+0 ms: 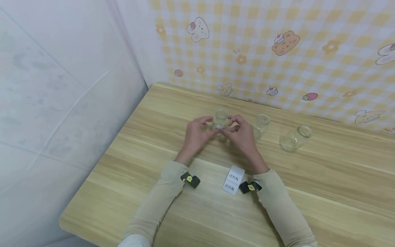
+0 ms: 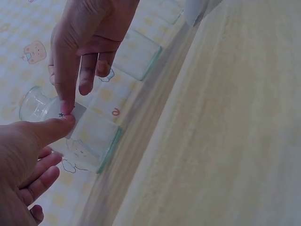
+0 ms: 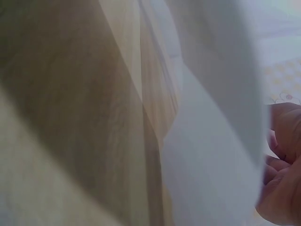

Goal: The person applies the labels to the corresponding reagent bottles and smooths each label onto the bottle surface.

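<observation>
A clear glass bottle (image 1: 221,116) stands near the back of the table between my two hands. My left hand (image 1: 195,136) holds it from the left, thumb at the front and index finger reaching round the side. From the right, my right hand (image 1: 243,136) grips it the same way. In the left wrist view a small pale label (image 2: 78,117) lies on the bottle's front, and both thumb tips meet and press on it, covering most of its print. The right wrist view catches only part of my right hand (image 3: 285,165) at its edge.
Right of my hands are two more clear glass bottles, one partly behind my right hand (image 1: 263,120) and one farther right (image 1: 293,140). A label sheet (image 1: 233,179) with printed characters lies between my forearms. A patterned wall covering (image 1: 243,44) rises behind the table.
</observation>
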Demonstrator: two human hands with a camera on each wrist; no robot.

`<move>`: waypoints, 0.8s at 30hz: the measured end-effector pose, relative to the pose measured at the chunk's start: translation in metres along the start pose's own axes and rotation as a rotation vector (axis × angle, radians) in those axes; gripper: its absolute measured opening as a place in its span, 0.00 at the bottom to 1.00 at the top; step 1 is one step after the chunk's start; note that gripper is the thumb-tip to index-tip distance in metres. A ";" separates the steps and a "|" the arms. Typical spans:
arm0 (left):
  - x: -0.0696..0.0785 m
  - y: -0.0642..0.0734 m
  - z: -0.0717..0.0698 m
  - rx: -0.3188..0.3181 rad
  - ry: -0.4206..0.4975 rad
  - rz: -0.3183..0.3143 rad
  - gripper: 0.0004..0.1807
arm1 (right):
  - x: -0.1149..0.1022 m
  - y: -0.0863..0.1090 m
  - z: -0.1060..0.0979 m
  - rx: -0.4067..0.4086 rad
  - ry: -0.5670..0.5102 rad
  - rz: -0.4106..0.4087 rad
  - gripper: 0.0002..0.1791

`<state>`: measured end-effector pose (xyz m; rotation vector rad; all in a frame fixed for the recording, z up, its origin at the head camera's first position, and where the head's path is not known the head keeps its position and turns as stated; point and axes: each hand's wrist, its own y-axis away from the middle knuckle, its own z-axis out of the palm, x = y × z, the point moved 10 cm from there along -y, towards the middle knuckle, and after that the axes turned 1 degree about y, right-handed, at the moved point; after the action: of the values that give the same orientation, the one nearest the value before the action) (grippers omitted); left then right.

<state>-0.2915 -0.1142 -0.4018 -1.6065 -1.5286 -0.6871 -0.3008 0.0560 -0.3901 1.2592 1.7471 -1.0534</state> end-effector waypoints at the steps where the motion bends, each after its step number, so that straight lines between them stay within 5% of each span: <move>1: 0.001 0.000 0.000 -0.001 -0.003 0.004 0.29 | 0.000 0.000 0.000 0.002 0.007 0.001 0.18; 9: 0.006 -0.001 -0.003 0.004 -0.040 0.079 0.25 | 0.001 0.000 0.000 0.007 0.032 0.016 0.17; 24: 0.004 0.001 -0.003 -0.050 0.001 0.068 0.24 | 0.002 -0.001 -0.004 -0.002 0.029 0.019 0.16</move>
<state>-0.2901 -0.1147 -0.3970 -1.6868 -1.4592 -0.6934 -0.3029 0.0600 -0.3902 1.2936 1.7544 -1.0264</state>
